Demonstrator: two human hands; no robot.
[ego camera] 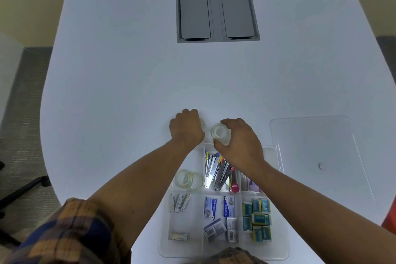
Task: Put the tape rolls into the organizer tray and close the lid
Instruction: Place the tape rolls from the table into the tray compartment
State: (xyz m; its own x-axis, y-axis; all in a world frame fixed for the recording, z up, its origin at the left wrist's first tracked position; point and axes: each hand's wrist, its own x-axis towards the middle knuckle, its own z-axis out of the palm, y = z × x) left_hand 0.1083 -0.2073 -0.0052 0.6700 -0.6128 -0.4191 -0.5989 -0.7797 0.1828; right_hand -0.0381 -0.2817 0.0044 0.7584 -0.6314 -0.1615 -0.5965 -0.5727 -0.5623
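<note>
A clear organizer tray [164, 248] lies at the table's near edge. Two clear tape rolls [188, 179] rest in its upper-left compartment. My right hand [240, 146] holds another clear tape roll [219, 132] by its rim, just past the tray's far edge. My left hand [186, 129] is curled over a further tape roll [201, 123] on the table, mostly hidden under the fingers. The clear lid [317, 156] lies flat on the table to the right of the tray.
The tray's other compartments hold staplers [216, 173], staple boxes [220, 216], small teal packets [257, 218] and a few small strips [180, 202]. A grey cable hatch [216, 4] sits in the far table middle. Chair legs [23, 188] stand on the left floor.
</note>
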